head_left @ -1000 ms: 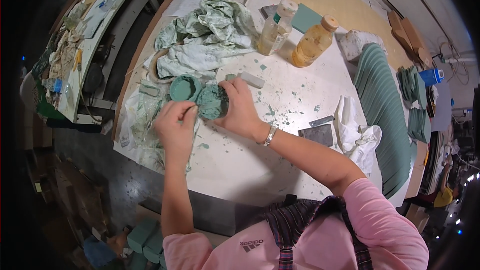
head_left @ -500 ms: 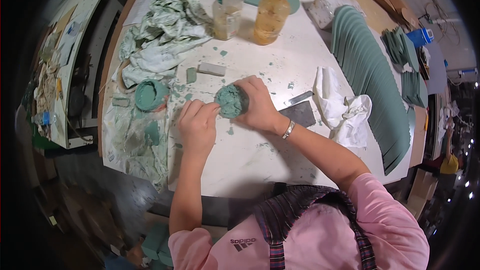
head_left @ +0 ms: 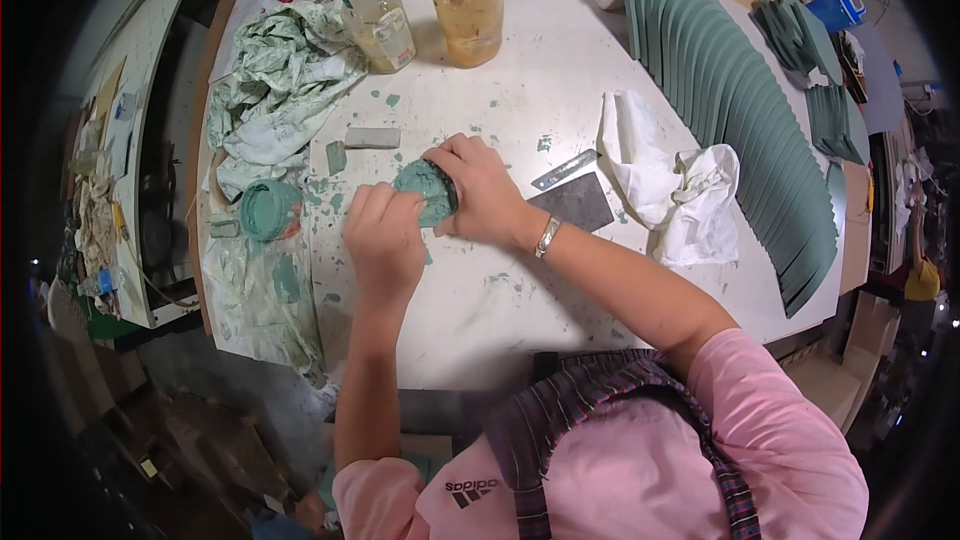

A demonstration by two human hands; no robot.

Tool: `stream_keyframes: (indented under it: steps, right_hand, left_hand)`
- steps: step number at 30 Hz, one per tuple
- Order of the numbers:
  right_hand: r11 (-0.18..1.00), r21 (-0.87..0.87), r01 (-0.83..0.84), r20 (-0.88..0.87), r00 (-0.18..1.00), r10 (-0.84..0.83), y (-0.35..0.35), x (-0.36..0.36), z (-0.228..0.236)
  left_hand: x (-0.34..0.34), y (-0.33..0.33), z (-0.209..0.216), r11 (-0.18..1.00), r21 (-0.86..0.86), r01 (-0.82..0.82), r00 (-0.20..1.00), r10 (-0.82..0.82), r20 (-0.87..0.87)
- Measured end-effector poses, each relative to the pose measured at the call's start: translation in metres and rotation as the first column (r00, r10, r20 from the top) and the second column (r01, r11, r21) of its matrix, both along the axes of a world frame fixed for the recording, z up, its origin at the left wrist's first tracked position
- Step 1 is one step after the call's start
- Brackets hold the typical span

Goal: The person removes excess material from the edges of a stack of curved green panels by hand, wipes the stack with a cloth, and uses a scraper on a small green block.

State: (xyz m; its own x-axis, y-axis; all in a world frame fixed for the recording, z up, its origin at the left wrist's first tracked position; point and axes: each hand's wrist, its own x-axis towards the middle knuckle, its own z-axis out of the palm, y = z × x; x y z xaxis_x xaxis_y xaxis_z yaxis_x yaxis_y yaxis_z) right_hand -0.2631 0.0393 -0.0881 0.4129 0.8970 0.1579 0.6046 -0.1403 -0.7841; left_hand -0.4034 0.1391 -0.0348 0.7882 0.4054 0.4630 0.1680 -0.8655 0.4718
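A round container of rough green paste (head_left: 422, 190) stands near the middle of the white table. My right hand (head_left: 478, 185) is closed around its right side, fingers over the far rim and thumb at the near side. My left hand (head_left: 386, 232) is closed in a pinch at the near left rim, its fingertips against the paste; what it pinches, if anything, is hidden. A grey block (head_left: 372, 138) and a small green block (head_left: 336, 157) lie just beyond. To the right are a metal blade (head_left: 566, 169) and a dark grey flat plate (head_left: 574, 202).
At the left, an open jar of green paint (head_left: 268, 210) stands by stained plastic sheeting (head_left: 262, 290). Behind are a stained cloth (head_left: 275, 80), a glass jar (head_left: 376, 25) and an amber bottle (head_left: 468, 5). A white cloth (head_left: 690, 195) and a long row of green pieces (head_left: 725, 110) lie right.
The whole view has shifted, so the table things sit further left and higher. My left hand has moved in closer over the container's rim. My right hand keeps its hold.
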Motion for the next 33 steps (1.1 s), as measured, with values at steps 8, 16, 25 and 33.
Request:
stream_keyframes:
  steps: [8, 16, 25, 33]
  right_hand:
    - [1.000, 0.014, 0.009, 0.055, 0.998, -0.010, 0.002, -0.003, -0.006]
    - [0.999, -0.026, 0.024, 0.012, 1.000, -0.024, -0.007, -0.002, -0.008]
    - [0.999, 0.007, 0.042, 0.011, 0.999, -0.042, -0.010, -0.007, -0.005]
    - [0.999, 0.024, 0.036, -0.002, 0.999, -0.036, -0.010, -0.009, -0.005]
  left_hand:
    - [0.003, -0.019, -0.010, 0.987, 0.156, 0.029, 1.000, -0.027, -0.014]
    - [-0.009, -0.011, -0.001, 0.999, 0.028, -0.042, 0.999, 0.042, 0.005]
    - [-0.016, 0.001, -0.019, 0.988, -0.048, -0.144, 0.989, 0.145, 0.026]
    - [0.000, 0.004, -0.003, 0.998, 0.041, -0.042, 0.999, 0.043, -0.028]
